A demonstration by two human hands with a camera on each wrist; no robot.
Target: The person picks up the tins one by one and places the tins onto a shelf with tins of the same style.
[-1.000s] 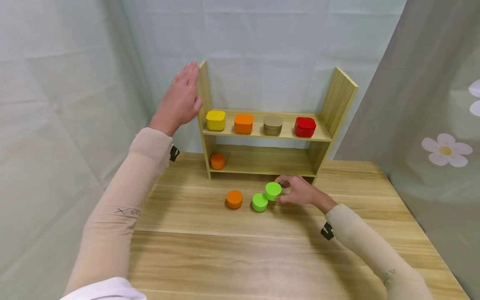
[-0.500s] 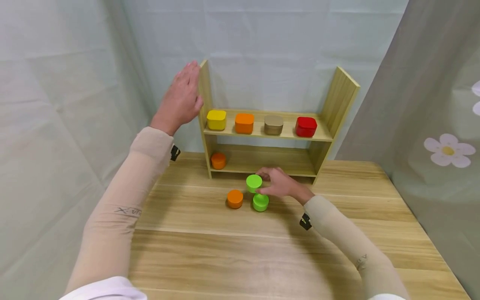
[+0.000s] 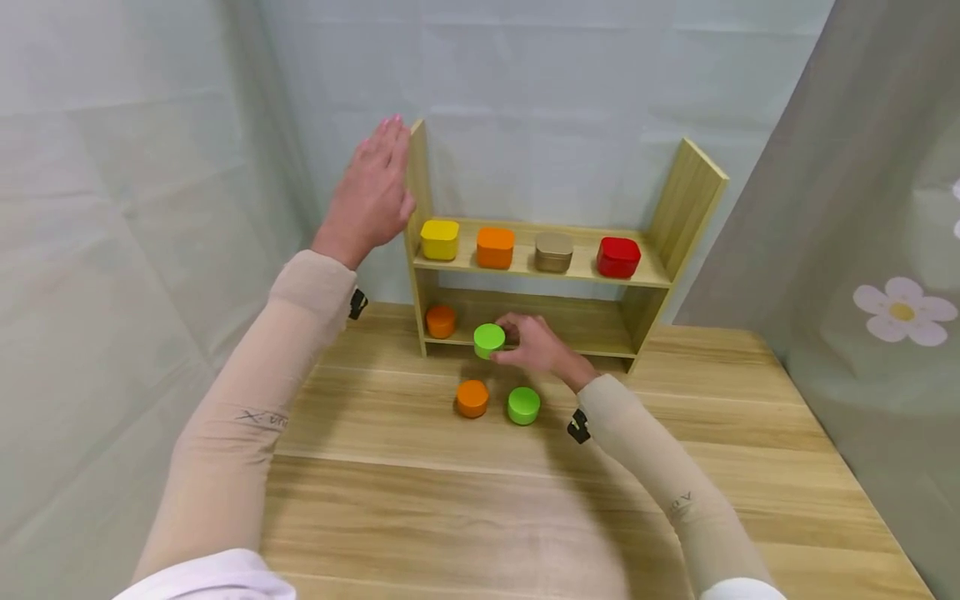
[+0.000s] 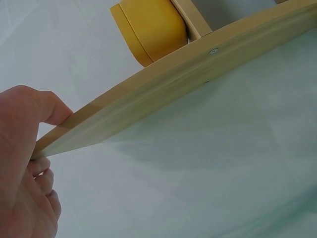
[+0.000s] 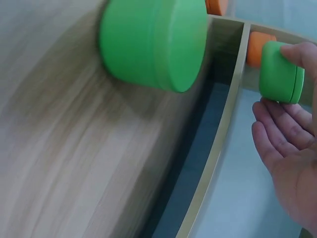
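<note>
— Pale grey-green curtain backdrop (image 3: 150, 167); light wooden tabletop (image 3: 450, 517). Against the back: two-tier light wooden shelf rack (image 3: 682, 208). Contents?

— Upper tier, left to right: rounded-square yellow tin (image 3: 439, 239), rounded-square orange tin (image 3: 495, 247), rounded-square tan tin (image 3: 554, 252), rounded-square red tin (image 3: 618, 257). Lower tier, far left: small round orange tin (image 3: 440, 321).

— On the tabletop?

— Second round orange tin (image 3: 472, 398), with round bright-green tin (image 3: 523, 405) just beside it on the right; both in front of the rack.

— Right hand (image 3: 536, 343)?

— Fingers and thumb curled round another round bright-green tin, the held one (image 3: 489, 340). Held clear of the tabletop, at the front edge of the lower tier, right of the small round orange tin and apart from it. Confirmed in the right wrist view: thumb over the top of that tin, fingers (image 5: 277, 134) beneath.

— Left hand (image 3: 372, 196)?

— Raised against the outer face of the rack's left upright. Fingers straight and close together, reaching about to the top edge of the board. Left wrist view: thumb (image 4: 47, 106) bearing on the board's edge, other fingers on the outer side. Beige sleeves (image 3: 247, 417) on both forearms.
</note>
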